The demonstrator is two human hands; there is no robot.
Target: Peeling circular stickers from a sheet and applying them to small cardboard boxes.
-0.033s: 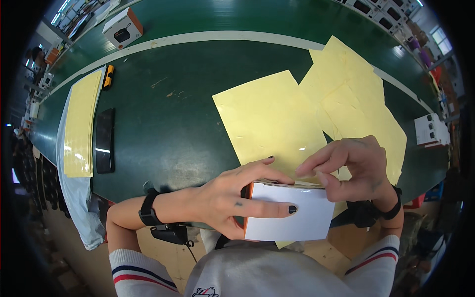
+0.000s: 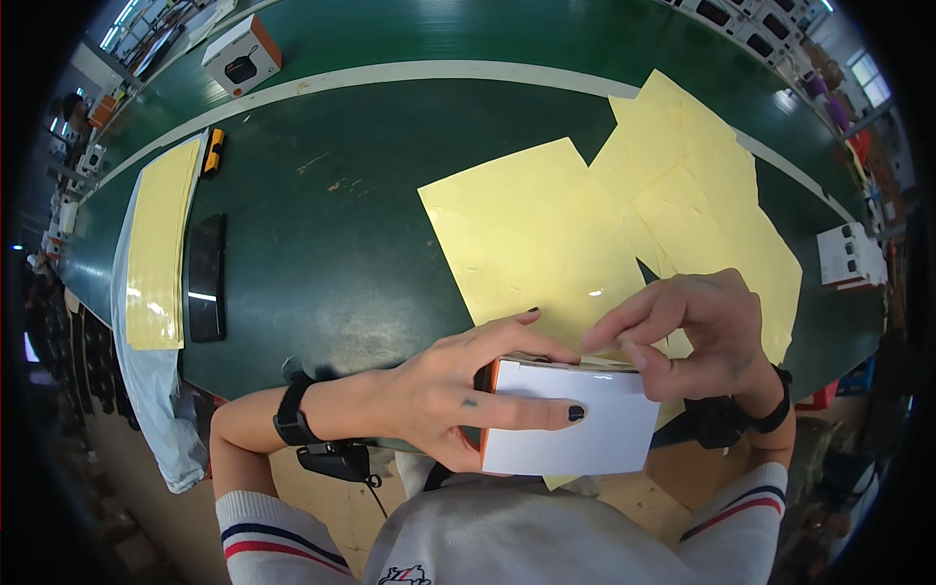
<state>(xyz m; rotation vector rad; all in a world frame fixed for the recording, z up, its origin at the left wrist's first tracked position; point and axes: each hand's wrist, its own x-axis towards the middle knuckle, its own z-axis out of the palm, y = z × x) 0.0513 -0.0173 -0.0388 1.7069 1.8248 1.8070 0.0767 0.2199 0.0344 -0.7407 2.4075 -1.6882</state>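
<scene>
A small white box (image 2: 575,444) with an orange side is held at the table's near edge, close to my body. My left hand (image 2: 458,390) is closed around its left end, one finger lying across the white face and another along the upper edge. Over the box's upper right edge, my right hand (image 2: 697,327) is closed in a pinch, thumb and fingertips close together. Whatever may be between those fingertips is too small to make out. Yellow sheets (image 2: 536,234) lie flat just beyond the box, spreading to the right under and past my right hand.
On the left, a stack of yellow strips (image 2: 161,249) lies on a pale plastic bag (image 2: 175,439). Beside it are a black phone-like slab (image 2: 207,278) and a yellow-and-black cutter (image 2: 214,153). Printed boxes stand at the far left (image 2: 242,58) and right (image 2: 850,255) of the green table (image 2: 322,195).
</scene>
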